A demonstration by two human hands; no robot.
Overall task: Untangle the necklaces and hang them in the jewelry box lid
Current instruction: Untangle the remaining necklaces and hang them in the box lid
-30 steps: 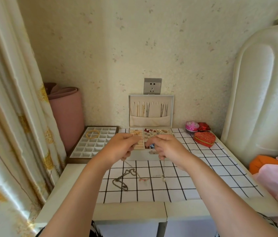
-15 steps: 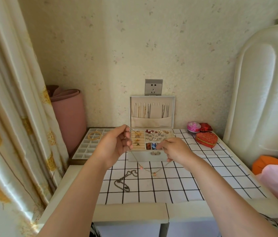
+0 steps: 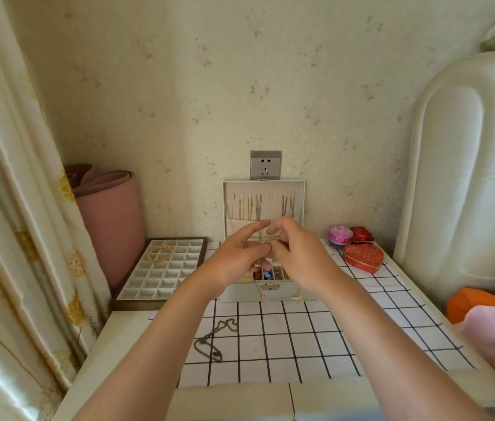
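Item: jewelry box (image 3: 270, 288), pale, standing open on a black-grid cloth (image 3: 316, 335), its lid (image 3: 296, 189) upright against the wall. Inside the lid: a row of necklaces (image 3: 258, 205) hanging above a pocket. In front of the lid and above the box's open compartments: the left hand (image 3: 234, 259) and the right hand (image 3: 299, 256), raised close together, fingertips nearly meeting. The left hand pinches a fine necklace (image 3: 262, 297) between thumb and a finger, the forefinger stretched up toward the lid; the right hand's curled fingers pinch the same chain just beside it. The fine necklace droops from the hands down the box's front, its small pink beads level with the lower edge near the clasp. In front of the box, to its left, well apart from the hands: a dark chain necklace (image 3: 213, 341), lying loose in a loop on the cloth. Left of the box: a divided tray (image 3: 164, 278) with gold bangles (image 3: 159, 254) in its far cells; behind that, a rolled pink mat (image 3: 109, 220). Right of the box: a red heart-shaped tin (image 3: 363, 258), a round pink tin (image 3: 340, 233) and a small red box (image 3: 361, 235). Above the lid: a grey wall socket (image 3: 266, 165).
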